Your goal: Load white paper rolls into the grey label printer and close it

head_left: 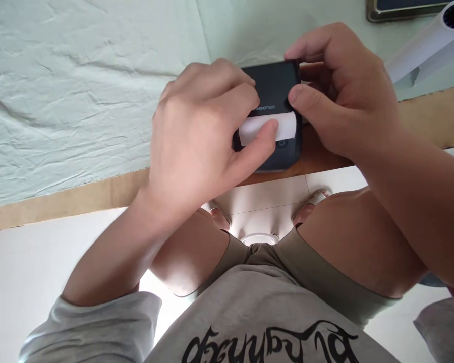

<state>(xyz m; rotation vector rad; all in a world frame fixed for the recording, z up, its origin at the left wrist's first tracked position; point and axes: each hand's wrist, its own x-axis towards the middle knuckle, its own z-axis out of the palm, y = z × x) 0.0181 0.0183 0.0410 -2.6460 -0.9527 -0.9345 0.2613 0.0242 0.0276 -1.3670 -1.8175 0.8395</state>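
Observation:
A small black label printer [274,83], marked with letters ending in "MBOT", is tilted near the table's front edge. A white curled paper strip [286,126] lies across its face, just above a round power button. My right hand [348,96] grips the printer's right side, thumb on the face and fingers at the far edge and behind. My left hand [200,126] is closed over the printer's left part, with its thumb pressed on the paper strip and the other fingers curled. That hand hides the strip's left end and the printer's left edge.
A pale green cloth [79,75] covers the table, with wrinkles at the left. A bare wooden edge [79,196] runs along its front. At the upper right are a white paper roll [419,50] and a dark framed tray [408,12]. My legs are under the table edge.

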